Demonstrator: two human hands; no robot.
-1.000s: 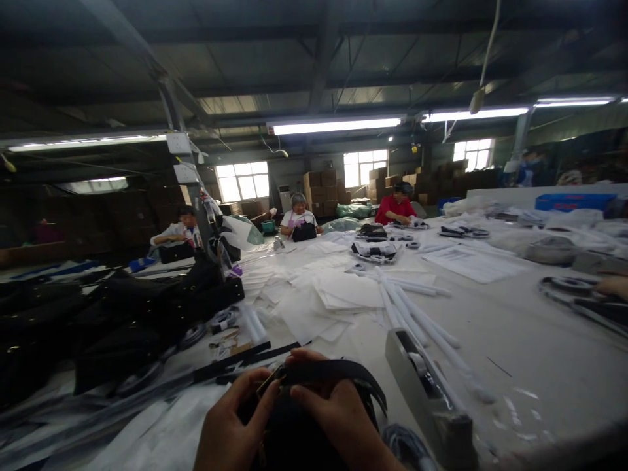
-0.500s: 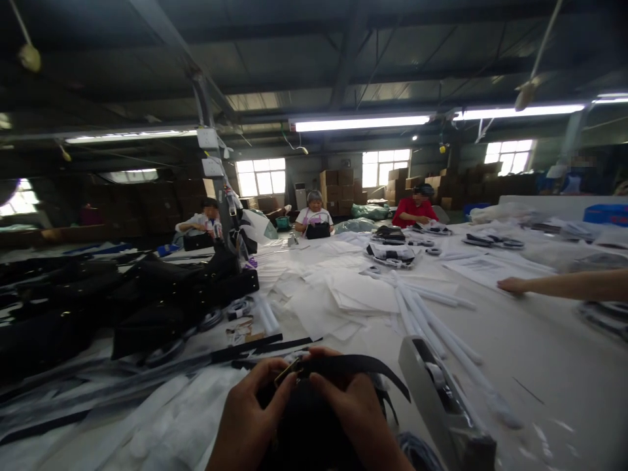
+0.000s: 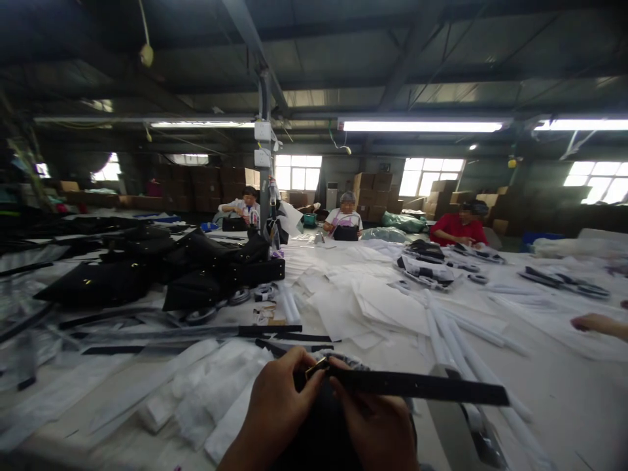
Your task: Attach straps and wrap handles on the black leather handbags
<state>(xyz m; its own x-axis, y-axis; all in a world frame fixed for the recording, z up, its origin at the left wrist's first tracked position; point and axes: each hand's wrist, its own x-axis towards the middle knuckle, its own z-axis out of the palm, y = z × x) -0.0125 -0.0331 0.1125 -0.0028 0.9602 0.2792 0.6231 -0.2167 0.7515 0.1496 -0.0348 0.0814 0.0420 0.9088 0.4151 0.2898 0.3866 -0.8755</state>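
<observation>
L hand (image 3: 277, 402) pinches gold-coloured buckle (image 3: 314, 369) btwn thumb & fingers; R hand (image 3: 377, 418) grips black strap (image 3: 422, 386) just beside it, strap's free end sticking out to R, in front of tape dispenser (image 3: 444, 418). Black item (image 3: 318, 428), too dim to make out, is below & btwn hands. Black bags (image 3: 196, 261) pile up L on table (image 3: 549, 386); white sheets (image 3: 387, 304) ahead. 3 co-workers (image 3: 458, 229) sit opp.

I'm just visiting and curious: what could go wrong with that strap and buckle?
The black strap juts past the right hand, overlapping the tape dispenser in view; it might snag there. The small buckle, pinched by the left hand, could slip loose.
</observation>
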